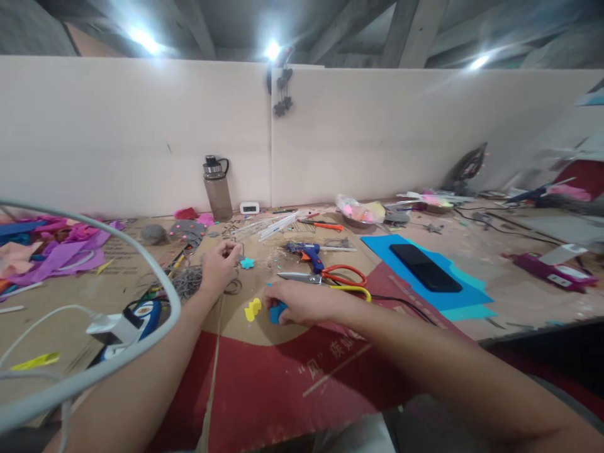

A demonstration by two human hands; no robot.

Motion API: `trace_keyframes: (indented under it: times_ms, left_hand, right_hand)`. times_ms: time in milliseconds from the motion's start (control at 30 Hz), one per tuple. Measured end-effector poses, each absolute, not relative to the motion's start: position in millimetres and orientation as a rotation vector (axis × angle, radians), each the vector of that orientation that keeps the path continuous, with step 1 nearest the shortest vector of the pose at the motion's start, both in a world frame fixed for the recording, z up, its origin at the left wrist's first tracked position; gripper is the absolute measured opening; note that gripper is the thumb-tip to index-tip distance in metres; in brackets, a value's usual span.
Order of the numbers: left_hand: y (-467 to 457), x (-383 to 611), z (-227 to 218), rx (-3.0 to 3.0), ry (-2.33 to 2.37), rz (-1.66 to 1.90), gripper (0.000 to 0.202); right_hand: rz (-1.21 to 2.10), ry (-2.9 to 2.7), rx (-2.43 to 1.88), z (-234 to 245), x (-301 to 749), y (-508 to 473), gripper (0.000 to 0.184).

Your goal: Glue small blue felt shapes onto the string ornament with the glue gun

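Note:
My right hand (299, 302) is closed over a small blue piece (277, 313) of paper or foam, just above the cardboard. Beside it lie small yellow cut pieces (253, 309). My left hand (218, 267) has its fingertips pressed together; whatever they may hold is too small to make out. A turquoise flower cutout (246, 263) rests to the right of those fingers. Scissors (306, 277) with red and yellow handles lie behind my right hand, partly hidden by it. A blue glue gun (306, 253) is just beyond them. Grey cord (189, 281) is bunched by my left wrist.
A black phone (425, 268) lies on blue sheets (382, 248) at right. A bottle (218, 189) stands near the white partition. Coloured scraps (61, 251) cover the left side. A white cable (165, 283) arches over a power strip (151, 314). A purple glue gun (550, 272) sits far right.

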State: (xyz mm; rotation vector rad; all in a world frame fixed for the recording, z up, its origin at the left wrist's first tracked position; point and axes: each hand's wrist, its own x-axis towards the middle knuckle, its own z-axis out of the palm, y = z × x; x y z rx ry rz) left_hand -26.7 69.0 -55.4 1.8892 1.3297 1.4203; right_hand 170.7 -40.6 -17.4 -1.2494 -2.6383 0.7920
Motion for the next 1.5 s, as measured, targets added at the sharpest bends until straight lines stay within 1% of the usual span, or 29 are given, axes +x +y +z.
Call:
trace_keyframes:
  times_ms: [100,267,367,533,633,767,833,933,1167,1500]
  left_hand:
    - [68,-26,-55,1.903,1.337,1.428,0.021]
    - [66,-26,-53,1.927,1.34,1.433,0.02]
    - [66,-26,-53,1.919,1.334,1.436,0.02]
    - [67,-26,-54,1.913,1.326,1.433,0.02]
    - [67,-26,-54,1.909,1.324,1.42,0.021]
    - [67,-26,-55,1.926,1.343,1.422,0.021]
    - [67,-25,-56,1.918,1.343,1.421,0.021]
    - [68,-24,-57,1.906,1.35,1.417,0.021]
    - [68,-23,-57,1.908,1.317,1.429,0.021]
    - [69,-24,-58,1.924,1.303,1.422,0.019]
  right_hand:
    - [0.783,-2.662,-1.286,-17,170,-40,0.025]
    - [0.757,-2.744,-1.311,-12,168,-39,0.014]
    - [0.725,-2.768,-1.288,-11,168,-39,0.012]
    - [0.642,-2.694,-1.188,-20,171,-41,0.017]
    - [0.701,-2.626,-1.209,-24,171,-42,0.022]
    - [0.815,-2.567,-1.267,-25,170,-43,0.019]
    - [0.832,-2.521,-1.323,-25,170,-44,0.023]
    - [0.831,-2.441,-1.395,-25,174,-45,0.036]
    - [0.925,-2.458,-1.451,-17,188,-47,0.041]
    - [0.703,-2.693,-1.464,-22,177,-34,0.041]
